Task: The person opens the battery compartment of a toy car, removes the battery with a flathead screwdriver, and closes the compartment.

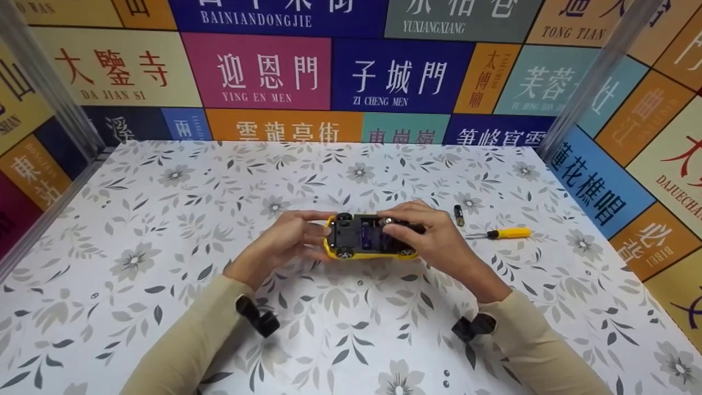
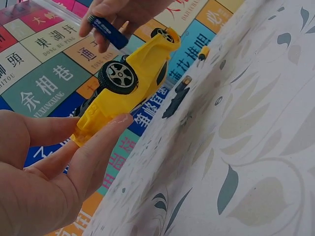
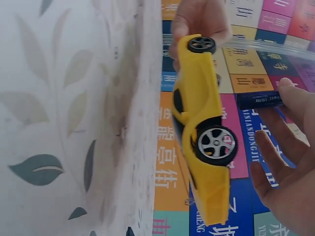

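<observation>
A yellow toy car [image 1: 368, 249] is held upside down just above the table, its black underside [image 1: 351, 233] facing up. My left hand [image 1: 321, 233] grips the car's end between thumb and fingers [image 2: 106, 135]. My right hand [image 1: 396, 226] pinches a blue battery [image 2: 109, 30] over the car's underside. In the right wrist view the battery [image 3: 260, 100] sits between thumb and fingertips beside the car [image 3: 202, 123]. The left hand's fingers [image 3: 199, 19] clasp the car's far end there.
A second small battery [image 1: 459, 215] and a yellow-handled screwdriver [image 1: 510, 233] lie on the flower-patterned table [image 1: 164, 219] just right of my right hand. Walls covered in coloured signs [image 1: 258, 71] close in the back and both sides.
</observation>
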Motion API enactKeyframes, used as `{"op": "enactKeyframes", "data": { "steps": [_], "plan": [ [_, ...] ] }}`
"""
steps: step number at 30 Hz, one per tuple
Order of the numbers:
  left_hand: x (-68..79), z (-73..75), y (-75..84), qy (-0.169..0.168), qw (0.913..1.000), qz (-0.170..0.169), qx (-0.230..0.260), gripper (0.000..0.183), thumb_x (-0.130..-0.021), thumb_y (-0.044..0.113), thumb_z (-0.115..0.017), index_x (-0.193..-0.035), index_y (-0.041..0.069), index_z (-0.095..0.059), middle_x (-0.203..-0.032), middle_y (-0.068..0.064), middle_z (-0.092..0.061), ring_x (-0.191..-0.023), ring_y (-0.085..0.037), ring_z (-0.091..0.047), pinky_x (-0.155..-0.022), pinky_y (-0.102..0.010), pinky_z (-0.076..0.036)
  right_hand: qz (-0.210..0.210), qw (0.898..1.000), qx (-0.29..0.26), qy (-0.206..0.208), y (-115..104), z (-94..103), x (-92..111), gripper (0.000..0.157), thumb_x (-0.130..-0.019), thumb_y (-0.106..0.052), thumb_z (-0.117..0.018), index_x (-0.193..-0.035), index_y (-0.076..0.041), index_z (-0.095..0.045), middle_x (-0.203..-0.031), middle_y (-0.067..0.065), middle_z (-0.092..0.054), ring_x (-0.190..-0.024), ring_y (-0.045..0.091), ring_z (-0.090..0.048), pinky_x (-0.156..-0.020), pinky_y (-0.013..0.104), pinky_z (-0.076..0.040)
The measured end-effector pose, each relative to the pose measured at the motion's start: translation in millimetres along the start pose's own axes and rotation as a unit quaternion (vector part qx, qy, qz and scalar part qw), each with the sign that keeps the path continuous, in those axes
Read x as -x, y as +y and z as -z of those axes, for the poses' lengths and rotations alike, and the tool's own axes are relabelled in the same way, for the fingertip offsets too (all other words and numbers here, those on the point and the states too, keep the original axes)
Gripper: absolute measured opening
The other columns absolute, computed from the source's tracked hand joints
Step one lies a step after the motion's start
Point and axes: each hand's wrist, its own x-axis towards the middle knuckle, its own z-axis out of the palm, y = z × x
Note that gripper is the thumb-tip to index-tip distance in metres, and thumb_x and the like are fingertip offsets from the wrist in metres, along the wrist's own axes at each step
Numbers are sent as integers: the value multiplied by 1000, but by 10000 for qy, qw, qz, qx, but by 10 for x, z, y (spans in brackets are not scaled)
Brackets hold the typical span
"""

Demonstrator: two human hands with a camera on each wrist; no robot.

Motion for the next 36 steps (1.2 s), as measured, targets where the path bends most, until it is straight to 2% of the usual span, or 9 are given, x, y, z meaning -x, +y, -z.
{"op": "enactKeyframes", "data": {
  "steps": [5,8,12,15,20,28,32,36],
  "plan": [
    [-6,-3,2,4,10000,11,-4,51,-91,-6,-52,-140,7,-57,-131,-24,-64,-100,-30,-73,-81,-45,-65,-290,9995,-23,92,-46,103,-12,29,-99,-19,-63,-127,-22,-71,-119,0,-71,-112,7,-61,-95,19,-52],
    [-2,0,-5,-58,10000,-11,0,51,-92,-5,-52,-141,7,-56,-131,-25,-64,-98,-29,-74,-80,-44,-65,-344,9991,-153,177,-50,167,-19,30,-101,-18,-58,-130,-19,-69,-117,3,-70,-101,14,-62,-82,18,-53],
    [1,3,-7,-97,9999,-33,19,50,-92,-4,-53,-142,6,-55,-129,-24,-65,-97,-28,-74,-79,-43,-66,-389,9977,-459,314,-57,267,-34,32,-103,-15,-54,-133,-14,-66,-116,6,-67,-102,18,-63,-85,17,-56],
    [2,-2,0,-83,10000,-22,29,51,-92,-4,-54,-142,6,-55,-129,-24,-65,-97,-28,-74,-78,-43,-66,-462,9958,-621,486,-54,358,-44,33,-104,-12,-52,-134,-12,-65,-113,4,-66,-107,18,-63,-89,17,-57],
    [3,-6,2,-65,10000,5,5,52,-91,-4,-55,-143,7,-55,-132,-25,-63,-98,-29,-73,-80,-44,-65,-593,9918,-729,867,5,535,-64,33,-104,-14,-53,-134,-9,-64,-105,-5,-69,-94,16,-65,-77,21,-60],
    [0,7,-13,-79,9999,-55,36,53,-91,-4,-56,-142,7,-55,-134,-26,-62,-96,-29,-74,-79,-44,-65,-1075,9758,-1182,1489,215,810,-83,41,-98,-28,-64,-134,-9,-63,-111,-4,-69,-103,11,-64,-78,21,-63],
    [-3,4,-11,-72,9999,-67,67,53,-90,-4,-57,-142,6,-55,-133,-26,-62,-94,-29,-74,-78,-44,-65,-1324,9640,-1509,1745,336,900,-84,41,-94,-29,-69,-130,-10,-64,-109,-3,-69,-103,11,-66,-78,20,-63],
    [-2,2,-8,-120,9999,-79,39,53,-91,-4,-56,-143,5,-54,-132,-26,-63,-94,-29,-74,-79,-45,-65,-1558,9545,-1794,1802,450,950,-81,43,-93,-26,-71,-130,-6,-60,-109,-3,-69,-103,9,-67,-79,21,-63]
  ]
}}
